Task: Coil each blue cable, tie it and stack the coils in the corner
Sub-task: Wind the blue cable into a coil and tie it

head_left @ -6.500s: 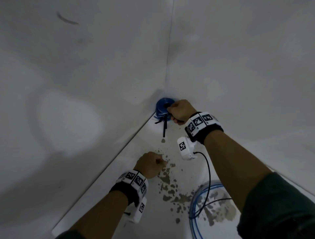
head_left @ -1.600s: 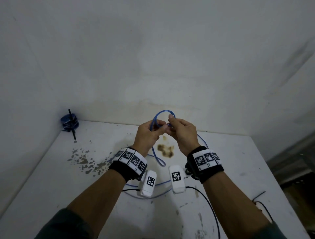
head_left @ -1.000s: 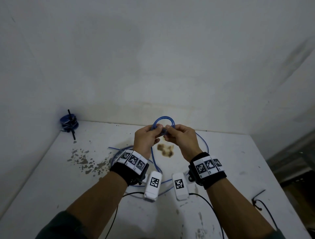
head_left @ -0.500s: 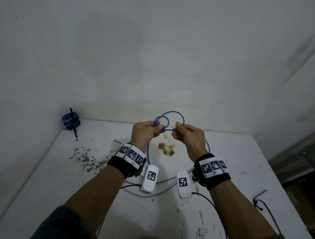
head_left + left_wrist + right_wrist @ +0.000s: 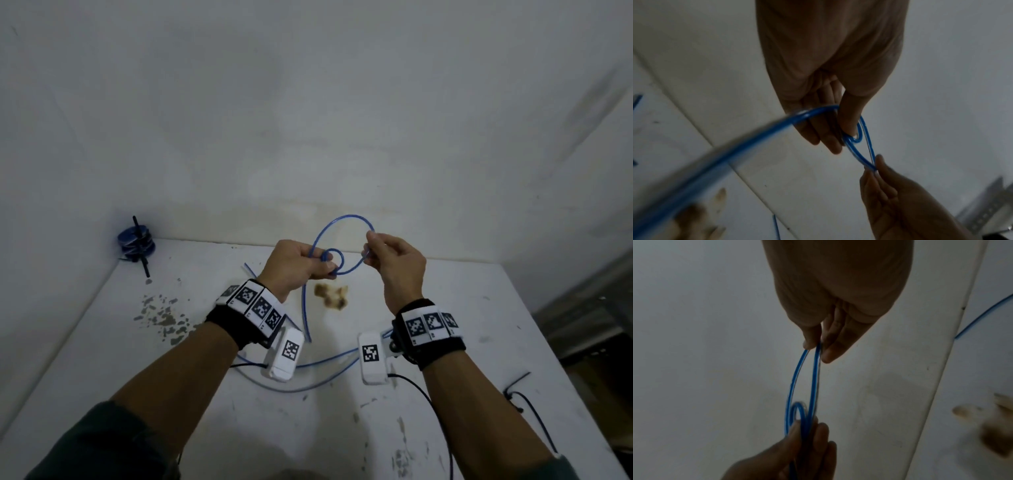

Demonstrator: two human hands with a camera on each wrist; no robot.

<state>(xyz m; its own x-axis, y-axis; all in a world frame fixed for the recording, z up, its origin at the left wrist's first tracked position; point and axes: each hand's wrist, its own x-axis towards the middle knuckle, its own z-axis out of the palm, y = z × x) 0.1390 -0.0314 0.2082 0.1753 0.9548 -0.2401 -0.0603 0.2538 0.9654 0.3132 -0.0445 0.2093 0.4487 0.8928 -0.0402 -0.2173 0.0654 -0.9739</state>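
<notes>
**Starting a new coil**

We pinch a small loop of the blue cable (image 5: 337, 240) in our left hand (image 5: 294, 265) at frame centre, anchoring the coil's size. Our right hand (image 5: 394, 263) grips the wider loop beside it, so it can be laid onto the first. Finished coils (image 5: 136, 241) sit stacked at the middle left, in the corner.

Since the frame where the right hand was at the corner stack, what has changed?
Both hands left the corner and took up a loose blue cable. The left hand now pinches a small loop; the right hand has drawn apart from it, opening a larger loop. The stack sits unchanged in the corner; the rest of the cable lies on the table.
</notes>
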